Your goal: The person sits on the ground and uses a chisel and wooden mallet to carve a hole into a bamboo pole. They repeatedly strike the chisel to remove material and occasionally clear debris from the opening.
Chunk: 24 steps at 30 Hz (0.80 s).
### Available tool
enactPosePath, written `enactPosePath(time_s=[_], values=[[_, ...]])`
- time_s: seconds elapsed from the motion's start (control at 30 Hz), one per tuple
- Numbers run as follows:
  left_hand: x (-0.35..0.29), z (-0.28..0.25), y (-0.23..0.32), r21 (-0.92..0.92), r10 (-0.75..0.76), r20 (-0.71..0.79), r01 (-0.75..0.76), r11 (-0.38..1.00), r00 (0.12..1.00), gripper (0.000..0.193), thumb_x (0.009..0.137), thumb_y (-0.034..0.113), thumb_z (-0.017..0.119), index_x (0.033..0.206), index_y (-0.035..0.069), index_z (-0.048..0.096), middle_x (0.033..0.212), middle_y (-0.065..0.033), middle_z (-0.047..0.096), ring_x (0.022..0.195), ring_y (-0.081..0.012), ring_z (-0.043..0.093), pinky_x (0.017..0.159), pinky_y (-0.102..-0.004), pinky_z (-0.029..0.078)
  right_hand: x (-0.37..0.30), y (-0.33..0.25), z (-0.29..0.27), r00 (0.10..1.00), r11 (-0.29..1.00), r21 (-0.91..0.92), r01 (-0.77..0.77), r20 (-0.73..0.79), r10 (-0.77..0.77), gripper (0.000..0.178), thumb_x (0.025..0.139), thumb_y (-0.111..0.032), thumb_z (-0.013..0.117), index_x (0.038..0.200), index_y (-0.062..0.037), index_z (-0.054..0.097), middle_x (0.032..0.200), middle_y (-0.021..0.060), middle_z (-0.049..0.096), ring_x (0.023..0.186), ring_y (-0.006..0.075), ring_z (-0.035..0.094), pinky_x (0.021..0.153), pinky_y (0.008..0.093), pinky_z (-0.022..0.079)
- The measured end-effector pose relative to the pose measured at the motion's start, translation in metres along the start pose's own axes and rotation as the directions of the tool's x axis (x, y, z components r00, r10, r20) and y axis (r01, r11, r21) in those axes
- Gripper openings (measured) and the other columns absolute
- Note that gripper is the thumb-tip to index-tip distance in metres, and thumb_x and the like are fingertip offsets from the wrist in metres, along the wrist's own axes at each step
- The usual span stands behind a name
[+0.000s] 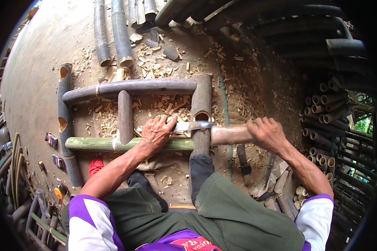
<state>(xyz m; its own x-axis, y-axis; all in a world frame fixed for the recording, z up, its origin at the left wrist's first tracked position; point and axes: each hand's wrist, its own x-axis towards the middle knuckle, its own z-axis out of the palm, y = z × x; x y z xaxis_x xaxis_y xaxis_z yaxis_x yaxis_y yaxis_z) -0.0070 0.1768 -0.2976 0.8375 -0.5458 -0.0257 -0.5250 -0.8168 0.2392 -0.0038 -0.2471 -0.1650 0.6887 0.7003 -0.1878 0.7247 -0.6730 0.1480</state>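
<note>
Steel blade (190,126) lies across the grey bamboo post (201,144), at the lower edge of the hole (202,116). Left hand (157,133) is clenched round the blade's hidden end; right hand (267,133) grasps the wooden mallet (232,135). Advisable — blade steady, blows square, knuckles clear.

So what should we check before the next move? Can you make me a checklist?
1. Left hand gripping the blade: ok, fingers curled at its left end.
2. Blade over the post: ok, it lies across it, by the hole.
3. Right hand gripping the thick piece of wood: ok, though the hand is a bit blurred.
4. Gloves on: not ok, both hands are bare.
5. Wood touching the blade: cannot tell, they overlap from this view.
6. Blade sharp: cannot tell, its edge is too small to judge.
</note>
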Motion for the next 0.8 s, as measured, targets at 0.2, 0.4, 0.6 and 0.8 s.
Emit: enactPosePath(time_s=[0.2,0.4,0.6,0.8], values=[[0.039,-0.017,-0.018,-0.742,-0.262,0.301,0.397,0.54,0.917,0.035,0.093,0.006,0.065,0.124,0.011,0.079,0.092,-0.0072,0.078,0.077,-0.0157,0.069,0.066,-0.0353,0.055,-0.014,-0.014,-0.024,0.995,0.986,0.164,0.034,0.091,-0.049,0.052,0.075,-0.029,0.084,0.114,-0.0033,0.061,0.085,0.008,0.061,0.076,0.0232,0.064,0.066,0.0371,0.052],[0.057,-0.019,-0.043,-0.751,-0.289,0.091,0.257,0.608,0.953,0.031,0.095,0.012,0.069,0.124,0.005,0.077,0.086,-0.0099,0.079,0.076,-0.0173,0.073,0.071,-0.0332,0.057,-0.022,-0.05,-0.032,0.989,0.908,0.419,-0.017,0.143,-0.047,0.087,0.064,-0.037,0.093,0.132,-0.0001,0.054,0.093,0.0103,0.059,0.088,0.028,0.066,0.075,0.0408,0.054],[0.024,-0.057,-0.041,-0.319,0.045,0.116,-0.006,0.948,0.992,0.064,0.091,0.034,0.078,0.151,0.026,0.059,0.095,-0.0092,0.066,0.085,-0.0305,0.072,0.07,-0.0428,0.058,-0.019,-0.07,-0.038,0.999,0.845,0.533,-0.041,0.045,0.02,0.084,0.062,-0.033,0.092,0.13,0.0001,0.055,0.092,0.0108,0.059,0.087,0.0293,0.065,0.075,0.041,0.055],[-0.013,-0.055,-0.047,-0.076,0.006,0.31,0.019,0.997,0.951,0.052,0.105,0.023,0.055,0.156,0.027,0.051,0.102,-0.0121,0.066,0.089,-0.029,0.073,0.074,-0.0418,0.06,0.039,-0.077,-0.044,0.973,0.841,0.489,0.23,-0.134,-0.188,0.055,0.083,-0.032,0.079,0.127,-0.0057,0.057,0.09,0.0087,0.06,0.079,0.0234,0.064,0.07,0.0379,0.053]])
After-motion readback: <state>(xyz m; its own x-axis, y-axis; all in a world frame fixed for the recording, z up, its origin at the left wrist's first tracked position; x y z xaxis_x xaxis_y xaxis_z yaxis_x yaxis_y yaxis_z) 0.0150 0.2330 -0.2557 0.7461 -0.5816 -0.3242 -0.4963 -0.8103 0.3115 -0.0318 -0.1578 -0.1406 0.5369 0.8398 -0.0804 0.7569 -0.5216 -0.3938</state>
